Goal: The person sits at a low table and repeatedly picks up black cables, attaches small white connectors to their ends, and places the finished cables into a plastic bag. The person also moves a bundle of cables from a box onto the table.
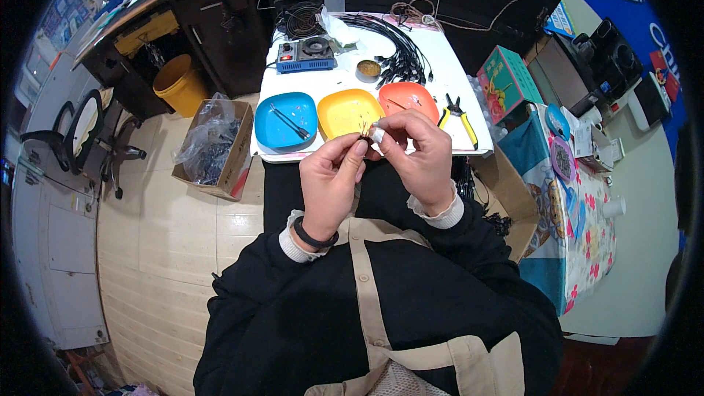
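Above the table's front edge, my left hand (332,182) pinches a dark cable end between thumb and forefinger. Thin copper-coloured wires (364,127) fan out of its top. Close against it, my right hand (420,154) has thumb and fingers pressed together at the same wires; a small white wrap shows at its fingertips. What lies between the right fingertips is too small to make out. Behind the hands sit a yellow tray (345,106) and an orange tray (418,95). A blue tray (275,139) on the left holds a black-handled tool (292,123).
Yellow-and-black wire strippers (458,119) lie at the table's right. Farther back are a blue soldering-type device (306,57), a round tin (369,69) and a bundle of black cables (407,55). Cardboard boxes stand on both sides, the left box (238,165) holding plastic bags.
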A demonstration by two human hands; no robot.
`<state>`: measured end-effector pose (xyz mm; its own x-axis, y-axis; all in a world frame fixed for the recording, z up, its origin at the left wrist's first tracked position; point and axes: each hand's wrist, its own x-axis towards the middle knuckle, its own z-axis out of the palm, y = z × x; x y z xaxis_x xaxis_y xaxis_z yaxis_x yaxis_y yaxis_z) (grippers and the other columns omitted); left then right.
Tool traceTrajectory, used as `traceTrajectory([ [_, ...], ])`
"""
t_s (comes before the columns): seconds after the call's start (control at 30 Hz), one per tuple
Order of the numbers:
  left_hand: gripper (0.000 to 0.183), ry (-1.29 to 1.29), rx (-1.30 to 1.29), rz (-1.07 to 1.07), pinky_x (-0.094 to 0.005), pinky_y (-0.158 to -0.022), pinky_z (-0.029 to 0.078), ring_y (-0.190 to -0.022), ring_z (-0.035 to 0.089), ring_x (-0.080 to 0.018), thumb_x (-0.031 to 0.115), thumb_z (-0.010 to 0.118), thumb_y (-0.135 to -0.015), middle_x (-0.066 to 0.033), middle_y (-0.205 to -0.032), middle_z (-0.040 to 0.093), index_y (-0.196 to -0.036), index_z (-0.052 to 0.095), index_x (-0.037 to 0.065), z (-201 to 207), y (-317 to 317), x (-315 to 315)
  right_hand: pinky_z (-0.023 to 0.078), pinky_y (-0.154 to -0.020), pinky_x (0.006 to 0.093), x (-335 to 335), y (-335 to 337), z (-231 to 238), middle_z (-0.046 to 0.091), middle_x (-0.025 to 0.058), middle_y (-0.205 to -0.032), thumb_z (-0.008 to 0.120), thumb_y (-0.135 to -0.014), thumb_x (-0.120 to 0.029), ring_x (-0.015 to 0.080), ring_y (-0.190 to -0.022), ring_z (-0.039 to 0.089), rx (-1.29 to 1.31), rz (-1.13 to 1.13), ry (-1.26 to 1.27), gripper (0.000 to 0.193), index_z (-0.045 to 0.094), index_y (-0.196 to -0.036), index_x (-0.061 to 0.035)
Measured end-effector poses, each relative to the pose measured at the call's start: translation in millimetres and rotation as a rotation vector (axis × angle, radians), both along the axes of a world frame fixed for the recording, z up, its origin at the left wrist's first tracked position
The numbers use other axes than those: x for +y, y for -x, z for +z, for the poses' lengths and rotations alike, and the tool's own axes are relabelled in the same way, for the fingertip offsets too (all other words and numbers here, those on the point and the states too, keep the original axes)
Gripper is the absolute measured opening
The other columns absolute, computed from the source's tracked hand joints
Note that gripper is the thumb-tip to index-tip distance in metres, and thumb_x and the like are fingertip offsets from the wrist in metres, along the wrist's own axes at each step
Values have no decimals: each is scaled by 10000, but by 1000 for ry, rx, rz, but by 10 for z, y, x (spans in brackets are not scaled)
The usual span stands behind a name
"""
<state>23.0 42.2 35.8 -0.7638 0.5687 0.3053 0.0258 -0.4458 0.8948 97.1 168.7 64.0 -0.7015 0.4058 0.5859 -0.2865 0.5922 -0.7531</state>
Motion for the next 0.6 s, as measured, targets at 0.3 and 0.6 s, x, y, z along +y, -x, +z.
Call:
traceTrajectory([
  [0.3,185,-65,-363,-367,-167,-501,350,-542,435,-47,71,546,-956,-95,-790,656,-1054,631,-62,58,55,-103,508,-637,222,75,12,-114,626,61,-847,619,-909,-66,102,-707,592,-129,519,1128,115,609,-993,11],
  [0.6,171,44,-408,-549,-166,-498,342,-532,430,-54,74,550,-950,-89,-751,639,-1004,639,-61,52,137,-168,518,-770,224,229,-118,-22,629,49,-962,620,-908,-82,109,-894,622,-286,602,845,207,583,-1084,20],
])
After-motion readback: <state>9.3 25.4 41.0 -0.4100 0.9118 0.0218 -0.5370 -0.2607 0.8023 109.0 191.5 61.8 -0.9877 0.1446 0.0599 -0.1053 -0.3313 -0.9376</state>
